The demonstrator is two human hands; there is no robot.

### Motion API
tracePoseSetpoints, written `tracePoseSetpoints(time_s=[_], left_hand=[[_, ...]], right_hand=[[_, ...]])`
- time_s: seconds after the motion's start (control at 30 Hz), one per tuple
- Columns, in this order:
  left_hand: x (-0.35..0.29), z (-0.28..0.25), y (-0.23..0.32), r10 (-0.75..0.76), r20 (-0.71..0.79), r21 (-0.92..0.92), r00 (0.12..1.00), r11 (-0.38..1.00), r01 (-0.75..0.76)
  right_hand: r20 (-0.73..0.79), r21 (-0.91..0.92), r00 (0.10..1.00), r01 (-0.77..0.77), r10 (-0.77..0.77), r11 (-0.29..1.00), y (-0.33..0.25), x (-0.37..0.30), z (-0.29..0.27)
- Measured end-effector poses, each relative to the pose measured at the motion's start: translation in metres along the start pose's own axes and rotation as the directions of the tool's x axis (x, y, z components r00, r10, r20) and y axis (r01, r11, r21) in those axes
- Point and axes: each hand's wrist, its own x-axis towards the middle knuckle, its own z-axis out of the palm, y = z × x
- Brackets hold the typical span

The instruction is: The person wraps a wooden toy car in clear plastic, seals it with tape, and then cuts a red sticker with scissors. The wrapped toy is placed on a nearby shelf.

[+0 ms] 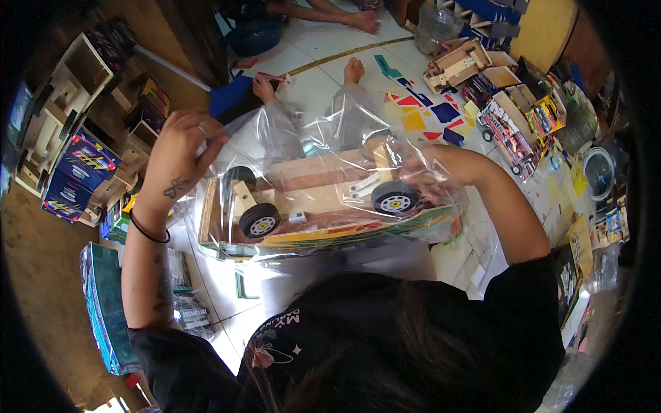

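A wooden toy truck (317,196) lies upside down in front of me, its underside and black wheels facing up. Clear plastic wrap (323,134) is draped over it and bunches up beyond its far side. My left hand (186,141), a ring on one finger, has its fingers curled on the edge of the plastic above the truck's left end. At the right end, my right hand (430,172) is seen partly through the wrap, its bent fingers gripping the plastic beside the rear wheel. Green and yellow panels show along the truck's near side.
Toy truck bodies (76,165) are stacked on the left, beside a teal box-shaped piece (107,310). Finished toy trucks (506,131) stand at the right. Coloured cutouts (420,113) litter the tiled floor ahead. Another person's feet (361,22) show at the top.
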Motion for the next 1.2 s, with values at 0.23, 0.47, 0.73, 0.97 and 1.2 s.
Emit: tracePoseSetpoints(time_s=[0.23,0.47,0.73,0.97,1.2], left_hand=[[-0.001,-0.003,0.003,-0.027,-0.113,0.078,0.993,0.996,0.035],[-0.007,-0.004,0.001,-0.064,-0.179,0.157,0.982,0.983,0.093],[0.004,0.000,0.002,0.020,-0.281,0.249,0.960,0.967,0.053],[-0.005,-0.019,0.019,0.084,-0.227,0.153,0.970,0.987,-0.049],[-0.009,-0.010,-0.017,-0.034,-0.115,0.074,0.993,0.996,0.043]], right_hand=[[-0.384,0.209,0.903,0.290,-0.194,0.934,0.038,0.011,-0.032],[-0.626,0.664,0.776,0.582,-0.076,0.470,0.081,0.007,-0.077],[-0.908,0.404,0.416,0.839,0.048,0.364,0.067,0.010,-0.063],[-0.988,0.051,0.122,0.836,-0.094,0.546,0.099,-0.099,-0.041],[-0.811,0.486,0.547,0.828,-0.209,0.279,0.095,-0.070,-0.058]])
